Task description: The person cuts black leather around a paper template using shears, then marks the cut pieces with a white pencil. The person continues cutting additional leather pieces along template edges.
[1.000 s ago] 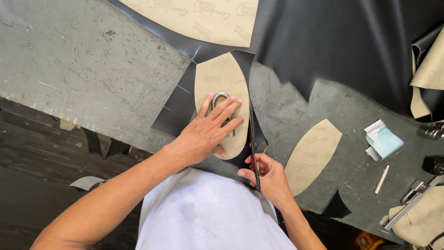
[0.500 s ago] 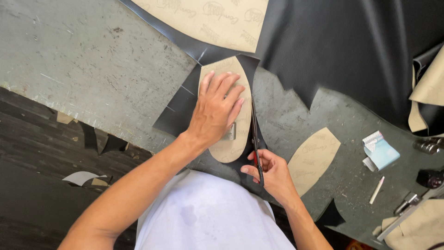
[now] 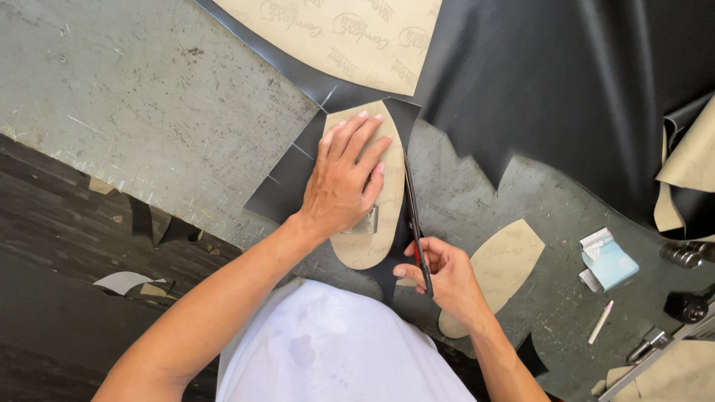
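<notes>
Big grey worktable (image 3: 149,112) takes up most of the shot, with a black leather sheet (image 3: 566,89) draped across its far right side. Near the table's front edge sits a tan sole-shaped template (image 3: 372,246) on a black leather piece (image 3: 287,190). The left hand (image 3: 346,182) lies flat on that template, fingers spread and pressing down, covering most of its middle, so the small metal thing by the heel of the palm is hard to identify. Just right of the template, the right hand (image 3: 447,279) is curled tight around a slim dark cutting tool (image 3: 413,216) that runs along the template's right edge. A second tan sole piece (image 3: 506,260) lies further right, partly behind that hand.
</notes>
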